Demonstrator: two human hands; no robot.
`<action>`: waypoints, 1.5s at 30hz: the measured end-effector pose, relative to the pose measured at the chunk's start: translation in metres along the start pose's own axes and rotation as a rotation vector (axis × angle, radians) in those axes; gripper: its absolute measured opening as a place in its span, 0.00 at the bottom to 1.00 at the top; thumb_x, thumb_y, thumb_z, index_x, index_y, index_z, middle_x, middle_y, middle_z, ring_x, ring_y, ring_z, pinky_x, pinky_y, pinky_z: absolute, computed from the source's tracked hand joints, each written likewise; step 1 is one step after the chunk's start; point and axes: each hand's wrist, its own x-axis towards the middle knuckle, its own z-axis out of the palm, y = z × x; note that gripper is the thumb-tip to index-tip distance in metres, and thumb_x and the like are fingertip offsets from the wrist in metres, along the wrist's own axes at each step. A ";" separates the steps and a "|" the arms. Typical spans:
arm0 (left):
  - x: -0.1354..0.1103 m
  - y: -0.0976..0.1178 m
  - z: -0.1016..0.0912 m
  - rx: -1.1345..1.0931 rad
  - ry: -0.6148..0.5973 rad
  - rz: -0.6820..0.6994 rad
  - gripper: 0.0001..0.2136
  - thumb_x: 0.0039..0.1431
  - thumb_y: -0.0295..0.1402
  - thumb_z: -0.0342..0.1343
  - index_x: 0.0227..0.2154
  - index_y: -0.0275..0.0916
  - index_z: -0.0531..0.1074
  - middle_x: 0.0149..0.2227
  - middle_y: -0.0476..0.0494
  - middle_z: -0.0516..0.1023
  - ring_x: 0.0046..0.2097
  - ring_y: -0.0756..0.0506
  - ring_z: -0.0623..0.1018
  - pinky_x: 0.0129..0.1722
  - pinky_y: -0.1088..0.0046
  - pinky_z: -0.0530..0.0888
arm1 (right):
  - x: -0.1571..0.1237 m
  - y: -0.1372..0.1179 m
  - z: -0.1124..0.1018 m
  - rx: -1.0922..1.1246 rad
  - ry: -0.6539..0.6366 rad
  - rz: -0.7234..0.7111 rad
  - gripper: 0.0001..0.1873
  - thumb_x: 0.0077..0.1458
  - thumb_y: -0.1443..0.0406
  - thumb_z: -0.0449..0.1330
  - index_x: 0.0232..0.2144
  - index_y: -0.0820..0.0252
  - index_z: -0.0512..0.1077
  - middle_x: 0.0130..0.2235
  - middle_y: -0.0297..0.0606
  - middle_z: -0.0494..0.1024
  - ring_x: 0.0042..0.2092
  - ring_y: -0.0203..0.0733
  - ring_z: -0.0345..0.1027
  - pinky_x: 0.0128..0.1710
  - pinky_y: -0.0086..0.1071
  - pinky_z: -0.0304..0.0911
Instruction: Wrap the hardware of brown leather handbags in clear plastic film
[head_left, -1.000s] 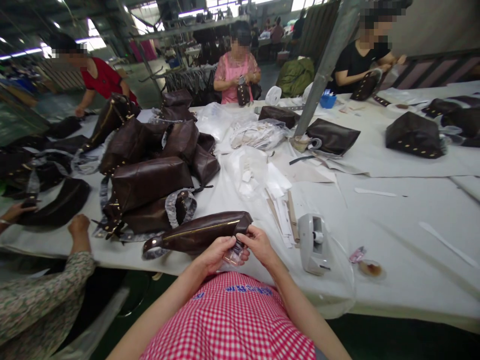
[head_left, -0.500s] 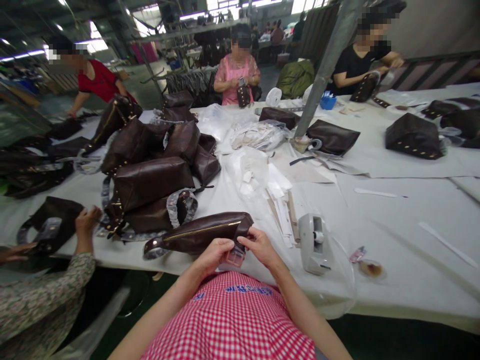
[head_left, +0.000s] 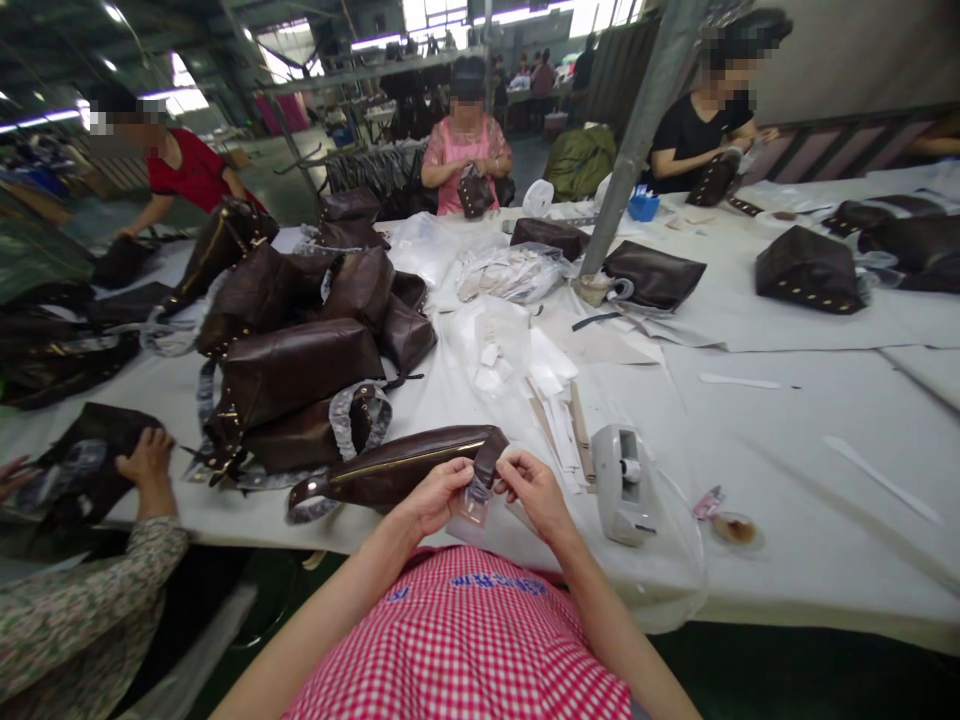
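Note:
A dark brown leather handbag [head_left: 409, 462] with a gold zipper lies on the table edge in front of me. From its right end a leather strap [head_left: 489, 458] hangs towards me, ending in a buckle [head_left: 473, 511] under clear plastic film. My left hand [head_left: 442, 493] pinches the strap's left side, thumb and fingers closed just above the buckle. On the other side, my right hand [head_left: 531, 487] has its fingertips pressed together at the strap's right edge; whatever fine piece they grip there is too small to make out.
A heap of brown handbags [head_left: 304, 360] rises at the left. Right of my hands stands a white tape dispenser [head_left: 624, 485], beside paper strips [head_left: 559, 430]. A metal post [head_left: 637, 140] crosses the table. At the left, a co-worker's hand [head_left: 148, 460] touches another bag.
My hands have moved slightly apart, and the strap between them now shows more of its length. The co-worker's hand at left has shifted left with its bag.

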 end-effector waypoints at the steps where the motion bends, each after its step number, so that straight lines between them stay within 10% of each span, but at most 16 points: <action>1: 0.001 0.000 0.001 -0.012 0.025 0.012 0.18 0.36 0.35 0.72 0.28 0.33 0.71 0.25 0.49 0.74 0.26 0.52 0.73 0.29 0.77 0.70 | -0.003 -0.002 -0.002 -0.082 0.019 -0.074 0.15 0.51 0.53 0.61 0.24 0.57 0.68 0.24 0.32 0.71 0.26 0.37 0.66 0.25 0.30 0.60; 7: 0.008 -0.005 0.009 0.041 0.046 0.041 0.17 0.38 0.34 0.71 0.26 0.34 0.68 0.22 0.54 0.69 0.22 0.55 0.68 0.25 0.77 0.70 | -0.024 -0.011 -0.006 -0.704 0.025 -0.425 0.04 0.54 0.65 0.61 0.30 0.57 0.69 0.33 0.35 0.70 0.35 0.40 0.66 0.33 0.32 0.60; 18: 0.017 -0.003 0.024 0.151 0.052 0.020 0.15 0.38 0.33 0.66 0.24 0.37 0.63 0.19 0.59 0.63 0.18 0.57 0.62 0.20 0.79 0.65 | -0.031 -0.007 0.006 -1.037 0.181 -0.314 0.04 0.57 0.70 0.55 0.29 0.58 0.67 0.33 0.36 0.70 0.31 0.39 0.64 0.29 0.30 0.53; 45: 0.041 0.041 -0.014 0.728 -0.295 0.013 0.07 0.43 0.32 0.54 0.20 0.38 0.60 0.21 0.55 0.59 0.26 0.53 0.59 0.27 0.75 0.56 | -0.011 0.000 0.007 -0.345 -0.067 -0.020 0.07 0.54 0.64 0.56 0.25 0.58 0.65 0.31 0.32 0.64 0.32 0.37 0.61 0.30 0.30 0.57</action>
